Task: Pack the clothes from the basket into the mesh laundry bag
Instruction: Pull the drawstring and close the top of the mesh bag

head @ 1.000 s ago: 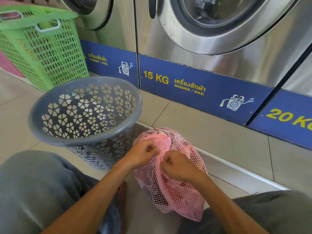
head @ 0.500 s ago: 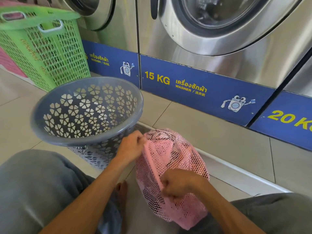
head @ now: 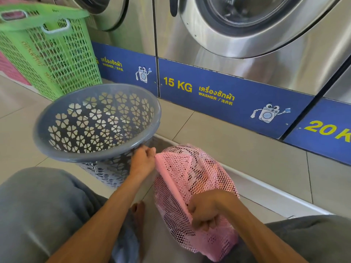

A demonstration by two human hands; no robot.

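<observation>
Both hands are pinching the bulging pink mesh bag: left hand far, right hand near, beside the round grey perforated basket.

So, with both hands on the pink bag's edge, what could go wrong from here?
1. The left hand and right hand pull the solid pink edge of the bag taut; the open mesh could tear or its closure might jam on the clothes inside.
2. The left hand sits right by the tilted grey basket; a bump might tip it over.
</observation>
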